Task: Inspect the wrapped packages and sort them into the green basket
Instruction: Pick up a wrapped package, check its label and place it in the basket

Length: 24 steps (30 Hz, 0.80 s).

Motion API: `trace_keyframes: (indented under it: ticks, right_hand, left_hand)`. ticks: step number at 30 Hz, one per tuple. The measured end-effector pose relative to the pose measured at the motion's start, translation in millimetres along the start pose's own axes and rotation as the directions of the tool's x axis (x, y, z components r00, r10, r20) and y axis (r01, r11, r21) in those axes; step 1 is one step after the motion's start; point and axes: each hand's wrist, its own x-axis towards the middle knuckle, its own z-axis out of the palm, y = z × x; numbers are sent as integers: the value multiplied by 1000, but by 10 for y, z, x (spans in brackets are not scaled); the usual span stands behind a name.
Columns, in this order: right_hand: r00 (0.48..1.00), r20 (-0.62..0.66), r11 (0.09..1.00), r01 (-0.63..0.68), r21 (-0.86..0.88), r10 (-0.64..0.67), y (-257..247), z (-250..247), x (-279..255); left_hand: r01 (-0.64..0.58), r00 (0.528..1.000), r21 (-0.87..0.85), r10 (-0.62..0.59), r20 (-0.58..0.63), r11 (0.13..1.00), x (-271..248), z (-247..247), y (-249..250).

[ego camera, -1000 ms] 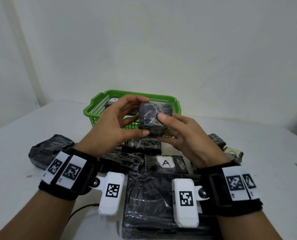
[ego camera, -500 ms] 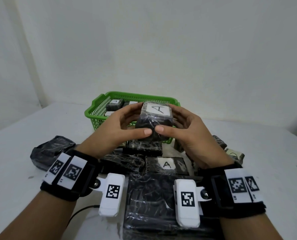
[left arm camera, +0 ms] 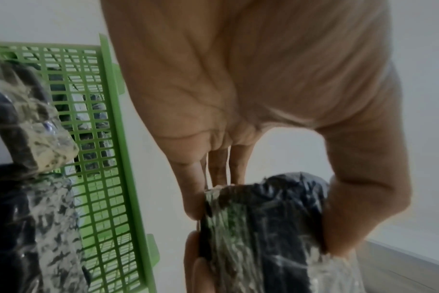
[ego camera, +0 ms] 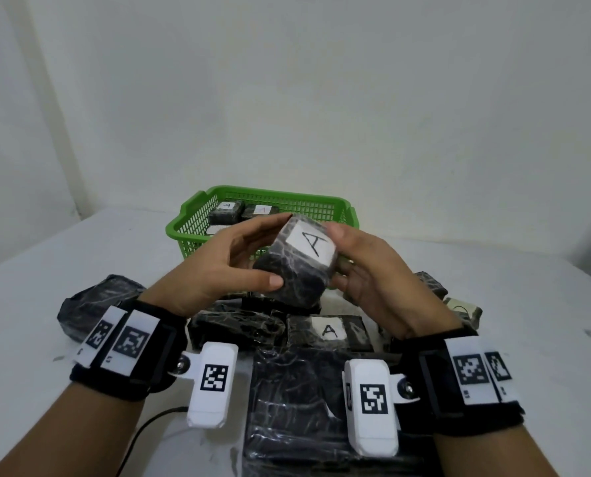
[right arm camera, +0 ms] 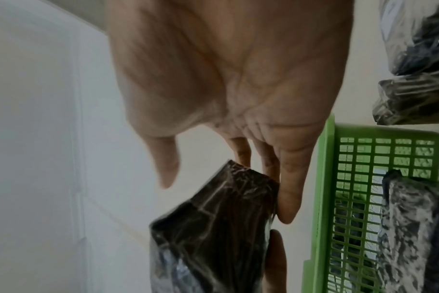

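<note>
I hold a black wrapped package (ego camera: 297, 270) with both hands above the pile, just in front of the green basket (ego camera: 197, 222). Its white label with a hand-drawn A (ego camera: 313, 243) is tilted up toward me. My left hand (ego camera: 242, 256) grips it with the thumb on the near face and the fingers over the far top edge. My right hand (ego camera: 366, 270) cups its right side with the fingers curled behind. In the left wrist view my left hand (left arm camera: 263, 99) clasps the package (left arm camera: 263, 228). In the right wrist view the fingers (right arm camera: 288, 188) lie along the package (right arm camera: 213, 228), thumb apart.
Several black wrapped packages lie on the white table (ego camera: 63, 256): a large one (ego camera: 297, 407) nearest me, one labelled A (ego camera: 328, 330), one at the left (ego camera: 90, 304), others at the right (ego camera: 431, 287). The basket holds labelled packages (ego camera: 226, 211). A black cable (ego camera: 149, 421) runs at the lower left.
The package has been turned in my hands: its label was hidden, then faced up, and now tilts toward me. My right thumb has shifted from the near face to the upper right corner.
</note>
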Motion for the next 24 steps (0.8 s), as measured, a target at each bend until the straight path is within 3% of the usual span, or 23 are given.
trace_keyframes:
  ticks: [4,7,10,12,19,24]
  right_hand:
    - [992,-109,995,-47,91,57,-22,-29,19]
    - [992,-105,985,-58,165,76,-87,-82,3]
    - [982,-165,982,-58,178,87,-166,-109,7]
    - [967,-232,990,-76,115,101,-194,-86,46]
    - [953,-290,990,-113,-90,82,-562,-71,433]
    - [924,-360,963,-201,-182,125,-658,-229,1069]
  left_hand:
    - [27,999,-76,-26,21,997,9,24,-4]
    - [38,986,-155,-62,-153,987,74,43,2]
    - [67,928,-117,-105,-356,991,142,95,33]
    - [134,901,-93,-160,-403,987,194,129,67]
    - [223,927,13,-208,-313,975,674,52,310]
    - [317,895,-45,-314,-318,947,1375,-209,339]
